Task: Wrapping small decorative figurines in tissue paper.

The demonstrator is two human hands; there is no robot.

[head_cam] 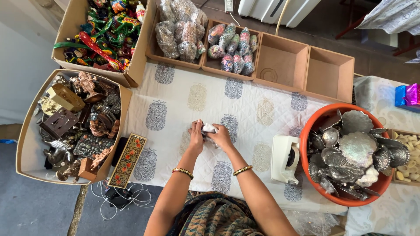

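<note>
My left hand (196, 133) and right hand (221, 136) meet over the quilted cloth (175, 109), both closed around one small bundle (208, 129): something wrapped in pale, crinkly stuff, white at the top where it peeks out between my thumbs. What is inside I cannot tell; my fingers hide most of it. It sits low in my grip, just above the cloth.

I judge it light, the wrap soft and a little slippery, so I pinch from both sides with fingertips rather than squeeze from the palm. If the core is metal like the pieces beside me, it will be stiff with thin edges; best held by the body, not the rim.

To my right, near, stands a white tape dispenser (284, 158), smooth plastic. Beyond it an orange tub (313, 123) piled with grey leaf-shaped metal dishes (355, 148), hard and scalloped. Ahead of my hands, cardboard trays (281, 61), some with wrapped bundles. To my left, a flat painted box (127, 159) and a carton (26, 144) of brass figures.
</note>
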